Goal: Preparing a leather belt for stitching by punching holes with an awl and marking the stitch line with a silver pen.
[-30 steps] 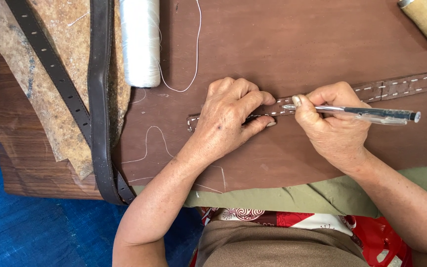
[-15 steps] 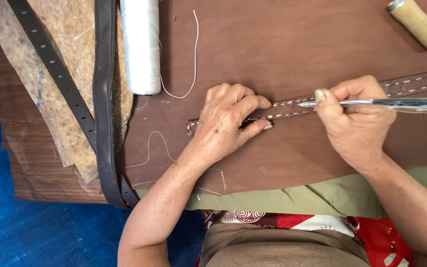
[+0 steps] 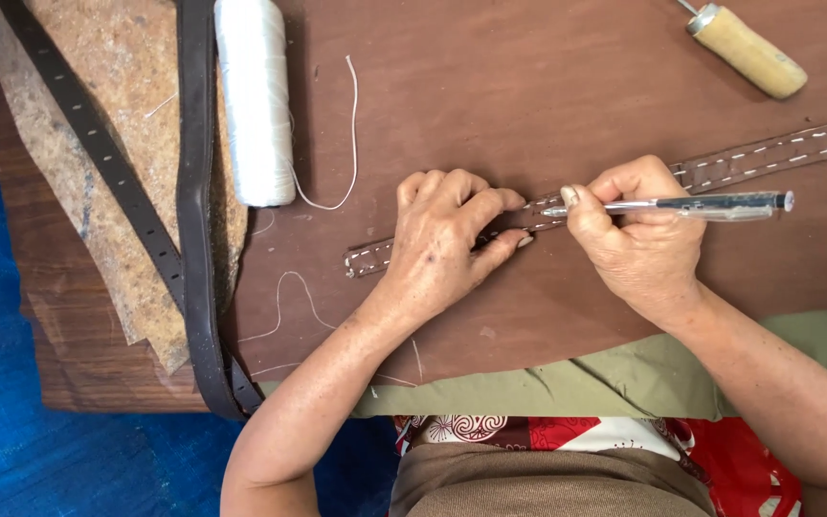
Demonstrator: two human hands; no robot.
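Left hand presses the long brown stitched leather strap flat so it stays put; right hand pinches a clear pen over it.

A stitched leather strap lay across the leather sheet, running from the middle off to the right. The left hand pressed on its left part; the right hand, just right of it, held a pen over the strap. A thread spool stood to the left, two belts beyond it, and an awl handle lay at far right.
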